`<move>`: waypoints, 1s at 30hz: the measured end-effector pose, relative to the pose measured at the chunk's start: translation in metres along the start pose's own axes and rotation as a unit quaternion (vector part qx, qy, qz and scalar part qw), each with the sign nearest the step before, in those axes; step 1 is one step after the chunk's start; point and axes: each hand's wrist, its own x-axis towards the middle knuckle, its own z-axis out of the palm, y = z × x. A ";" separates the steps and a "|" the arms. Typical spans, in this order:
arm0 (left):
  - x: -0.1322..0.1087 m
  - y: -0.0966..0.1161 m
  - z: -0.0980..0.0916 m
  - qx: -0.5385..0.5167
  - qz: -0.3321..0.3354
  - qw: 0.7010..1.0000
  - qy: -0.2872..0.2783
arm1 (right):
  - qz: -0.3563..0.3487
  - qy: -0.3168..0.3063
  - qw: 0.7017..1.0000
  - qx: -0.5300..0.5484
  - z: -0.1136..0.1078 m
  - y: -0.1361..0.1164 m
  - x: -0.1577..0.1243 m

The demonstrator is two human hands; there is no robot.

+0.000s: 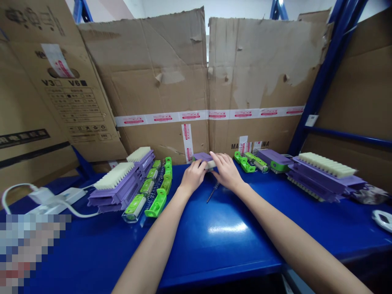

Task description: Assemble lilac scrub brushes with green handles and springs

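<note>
Both my hands meet at the far middle of the blue table (214, 241) on one purple brush body with pale bristles (204, 158). My left hand (193, 175) grips its near left side with curled fingers. My right hand (226, 169) lies over its right end, fingers pressed down on the bristle part. A thin metal tool like a screwdriver (213, 192) lies on the table just under my right wrist, untouched.
Stacked purple brushes (122, 183) and a row of green handle parts with springs (153, 192) lie at the left. More green parts (249, 162) and purple brushes (321, 173) lie at the right. Cardboard boxes (202, 81) wall the back. A white power strip (58, 198) sits far left.
</note>
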 end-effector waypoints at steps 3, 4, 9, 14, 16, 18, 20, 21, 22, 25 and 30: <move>0.000 -0.003 0.000 0.000 0.000 1.000 0.007 | 0.032 -0.018 0.999 -0.023 0.002 0.004 -0.002; 0.000 -0.004 0.000 0.001 0.000 1.000 0.009 | 0.041 -0.025 0.998 -0.027 0.003 0.005 -0.003; 0.001 -0.005 -0.002 0.001 -0.006 1.000 0.026 | 0.051 -0.051 0.996 -0.044 0.008 0.005 -0.005; 0.003 -0.004 -0.005 -0.037 -0.036 0.997 0.054 | 0.053 -0.045 0.997 -0.035 0.010 0.004 -0.004; 0.003 -0.004 -0.006 -0.055 -0.054 0.995 0.063 | 0.057 -0.041 0.997 -0.031 0.011 0.005 -0.004; 0.004 -0.004 -0.006 -0.073 -0.078 0.992 0.069 | 0.060 -0.036 0.997 -0.024 0.011 0.005 -0.004; 0.004 -0.003 -0.004 -0.095 -0.106 0.987 0.076 | 0.062 -0.031 0.997 -0.016 0.011 0.005 -0.003; 0.005 -0.002 -0.004 -0.108 -0.121 0.983 0.083 | 0.063 -0.029 0.998 -0.012 0.011 0.004 -0.003; 0.006 -0.001 -0.003 -0.122 -0.139 0.979 0.091 | 0.064 -0.027 0.998 -0.006 0.011 0.004 -0.003; 0.009 0.004 -0.003 -0.171 -0.200 0.958 0.115 | 0.058 -0.018 0.998 0.014 0.012 0.001 -0.002; 0.013 0.011 -0.003 -0.253 -0.277 0.918 0.131 | 0.056 -0.008 0.998 0.037 0.020 -0.002 0.000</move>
